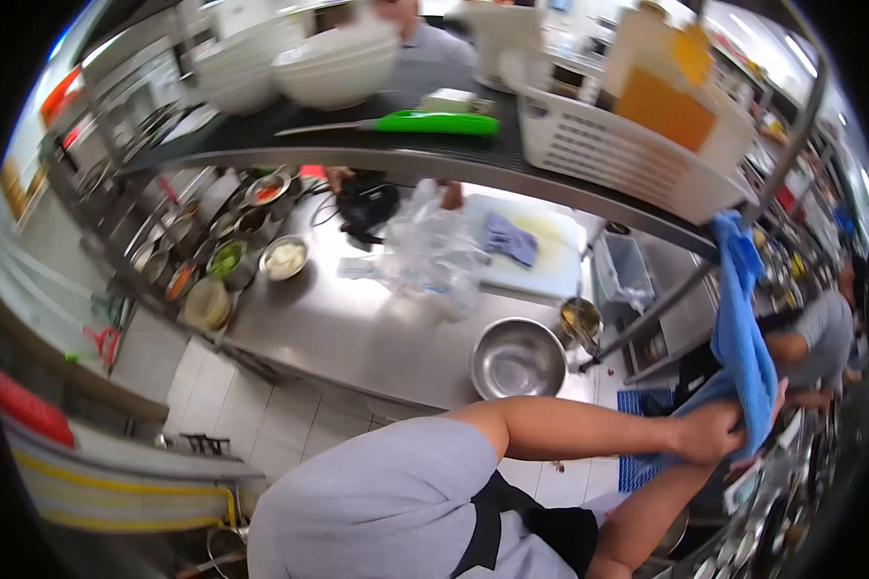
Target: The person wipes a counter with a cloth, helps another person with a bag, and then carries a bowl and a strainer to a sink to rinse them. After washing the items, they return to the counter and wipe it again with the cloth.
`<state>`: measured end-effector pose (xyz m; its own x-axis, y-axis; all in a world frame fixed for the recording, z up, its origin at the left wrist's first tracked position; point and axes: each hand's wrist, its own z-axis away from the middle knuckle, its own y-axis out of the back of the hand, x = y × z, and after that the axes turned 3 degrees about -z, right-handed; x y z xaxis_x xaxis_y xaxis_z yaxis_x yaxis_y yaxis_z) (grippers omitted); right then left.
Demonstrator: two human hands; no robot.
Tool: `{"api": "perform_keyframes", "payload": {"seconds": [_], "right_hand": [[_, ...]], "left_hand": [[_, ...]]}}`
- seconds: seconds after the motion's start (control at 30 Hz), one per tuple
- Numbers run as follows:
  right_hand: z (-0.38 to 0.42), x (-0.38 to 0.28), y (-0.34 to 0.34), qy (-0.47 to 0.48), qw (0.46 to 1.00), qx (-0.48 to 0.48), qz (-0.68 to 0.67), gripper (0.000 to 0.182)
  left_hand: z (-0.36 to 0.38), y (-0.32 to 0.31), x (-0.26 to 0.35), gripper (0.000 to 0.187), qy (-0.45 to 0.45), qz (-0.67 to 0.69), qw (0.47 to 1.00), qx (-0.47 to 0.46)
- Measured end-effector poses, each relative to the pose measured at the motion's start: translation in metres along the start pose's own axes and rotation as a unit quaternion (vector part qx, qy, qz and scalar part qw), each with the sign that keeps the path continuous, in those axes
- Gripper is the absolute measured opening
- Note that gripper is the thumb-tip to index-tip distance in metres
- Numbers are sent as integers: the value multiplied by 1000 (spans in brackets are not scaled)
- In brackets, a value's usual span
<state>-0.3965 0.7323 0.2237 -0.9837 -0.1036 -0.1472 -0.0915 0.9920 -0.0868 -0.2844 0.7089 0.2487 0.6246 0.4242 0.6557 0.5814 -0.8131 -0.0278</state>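
A blue towel [741, 333] hangs from the right end of the metal shelf, beside its post. My left hand [713, 431] reaches across to the right with its fingers closed on the towel's lower part. Just behind it, my right hand [778, 398] is at the same part of the cloth, wrapped in it and mostly hidden by the towel and my left hand. Below the hands is a blue mat [644, 471] on the floor.
On the steel table [357, 343] are a steel bowl [518, 359], plastic bags [433, 246], and a white cutting board [547, 280] with a cloth. The shelf holds a green-handled knife [434, 123], white bowls [338, 68] and a white basket [618, 154]. Another person [821, 338] is at right.
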Motion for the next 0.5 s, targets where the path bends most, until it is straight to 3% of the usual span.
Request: {"api": "perform_keyframes", "payload": {"seconds": [0.07, 0.1, 0.17, 0.2, 0.23, 0.27, 0.3, 0.37, 0.43, 0.47, 0.5], "right_hand": [[-20, -97, -26, -55, 997, 45, -37, 39], [3, -36, -20, 10, 1000, -15, -11, 42], [17, 13, -15, -169, 979, -81, -76, 46], [9, -1, -11, -407, 895, -89, -162, 47], [19, 13, -12, -465, 852, -75, -231, 47], [31, 19, -11, -467, 847, -79, -242, 47], [40, 23, -9, -524, 779, -110, -326, 47], [45, 21, -12, -654, 601, -174, -425, 45], [72, 25, -7, -624, 586, -266, -443, 41], [83, 22, -5, -616, 572, -298, -453, 42], [90, 20, -3, -624, 590, -289, -423, 44]], "left_hand": [[13, 13, 12, 27, 13, 1, 1000, -19], [22, 33, 28, 26, 76, -57, 993, -71], [47, 75, 66, 27, 149, -170, 967, -116], [69, 94, 68, 29, 104, -207, 971, -62], [93, 114, 72, 32, 60, -242, 968, -9], [110, 142, 102, 34, 185, -247, 951, -24], [128, 160, 128, 30, 273, -208, 938, 43], [169, 200, 181, 33, 297, -274, 904, 139], [197, 235, 245, 31, 263, -266, 876, 305], [205, 250, 281, 29, 273, -362, 806, 381], [220, 284, 313, 30, 251, -515, 726, 381]]}}
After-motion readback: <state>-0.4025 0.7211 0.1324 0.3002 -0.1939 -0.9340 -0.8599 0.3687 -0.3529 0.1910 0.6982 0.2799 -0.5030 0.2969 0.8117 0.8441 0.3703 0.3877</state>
